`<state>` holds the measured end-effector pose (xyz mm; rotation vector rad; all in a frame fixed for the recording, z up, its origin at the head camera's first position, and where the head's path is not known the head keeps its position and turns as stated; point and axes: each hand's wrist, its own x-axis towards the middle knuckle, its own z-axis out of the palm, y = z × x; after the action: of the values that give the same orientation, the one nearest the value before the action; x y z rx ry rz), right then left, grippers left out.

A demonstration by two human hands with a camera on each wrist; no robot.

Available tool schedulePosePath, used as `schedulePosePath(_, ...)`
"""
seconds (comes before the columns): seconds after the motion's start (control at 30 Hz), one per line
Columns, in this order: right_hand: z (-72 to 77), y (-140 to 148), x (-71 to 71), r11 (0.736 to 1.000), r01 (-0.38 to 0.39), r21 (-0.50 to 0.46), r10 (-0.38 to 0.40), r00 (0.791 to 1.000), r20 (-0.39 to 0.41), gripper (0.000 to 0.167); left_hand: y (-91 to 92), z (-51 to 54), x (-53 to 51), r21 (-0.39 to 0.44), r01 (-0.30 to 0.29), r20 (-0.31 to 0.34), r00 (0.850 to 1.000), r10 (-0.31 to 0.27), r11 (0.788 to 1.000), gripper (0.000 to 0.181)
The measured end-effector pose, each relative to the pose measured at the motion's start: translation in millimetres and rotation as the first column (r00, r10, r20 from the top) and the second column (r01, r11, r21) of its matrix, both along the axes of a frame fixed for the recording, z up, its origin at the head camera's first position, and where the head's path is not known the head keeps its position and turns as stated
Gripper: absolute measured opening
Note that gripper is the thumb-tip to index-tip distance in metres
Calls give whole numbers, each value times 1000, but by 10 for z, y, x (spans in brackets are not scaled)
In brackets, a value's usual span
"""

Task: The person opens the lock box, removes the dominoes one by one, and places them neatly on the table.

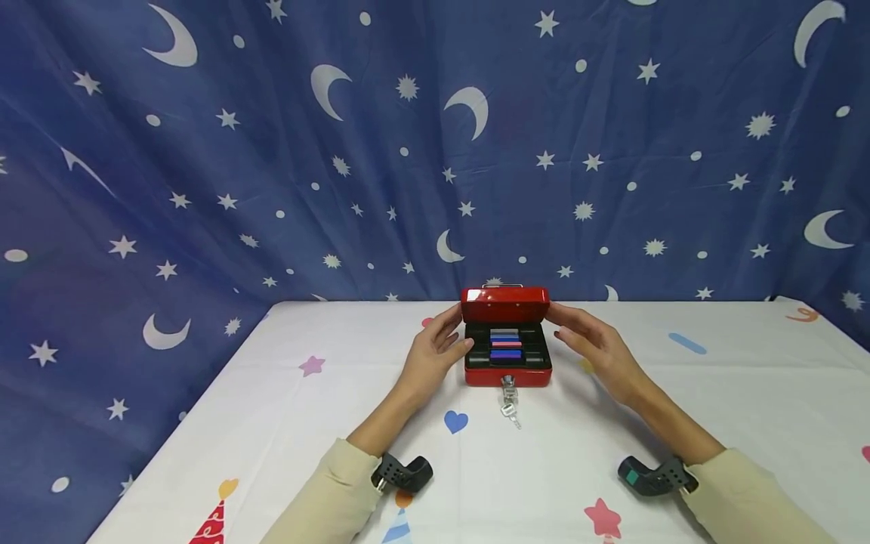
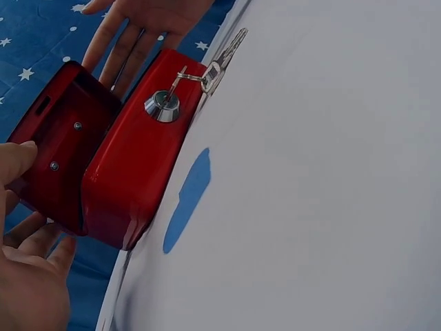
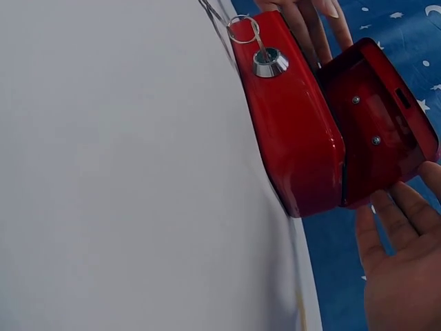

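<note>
A small red cash box (image 1: 508, 377) stands on the table with its lid (image 1: 505, 305) raised and tilted back. Its black inner tray (image 1: 479, 352) holds several coloured strips (image 1: 506, 353), whose kind I cannot tell. In the front lock sits a key, with a ring and another key (image 2: 213, 76) hanging from it. At the lid's left side, my left hand (image 1: 430, 359) touches the edge with loosely extended fingers, thumb apart. Opposite it, my right hand (image 1: 601, 351) reaches to the lid's right side, fingertips against it and fingers fairly straight.
A white cloth (image 1: 734, 423) printed with coloured shapes covers the table. Behind it and on the left hangs a blue curtain (image 1: 381, 181) with moons and stars. Each wrist wears a dark camera band (image 1: 402, 474).
</note>
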<state>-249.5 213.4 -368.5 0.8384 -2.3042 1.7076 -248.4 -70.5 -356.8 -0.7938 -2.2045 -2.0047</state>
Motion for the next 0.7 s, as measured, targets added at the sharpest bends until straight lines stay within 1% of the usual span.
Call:
schedulePosePath(0.07,10,-14,-11,1000,-8,2,8,1000,1,45,-20,12,9,-10,-6,1,1000,6,1000,61)
schedulePosePath(0.27,54,-34,-27,1000,1,-7,-1,1000,16,46,-32,70,16,-9,34,27,999,-34,999,65)
schedulePosePath(0.33,64,-29,-32,1000,4,-12,-4,1000,22,47,-19,82,9,-21,33,34,999,-32,999,66)
schedulePosePath(0.47,84,-18,-50,1000,16,8,-16,1000,16,46,7,87,-2,-45,18,43,999,-16,999,69)
schedulePosePath(0.7,96,-19,-106,999,33,-7,-32,999,33,45,23,76,-31,-57,47,35,998,-45,997,72)
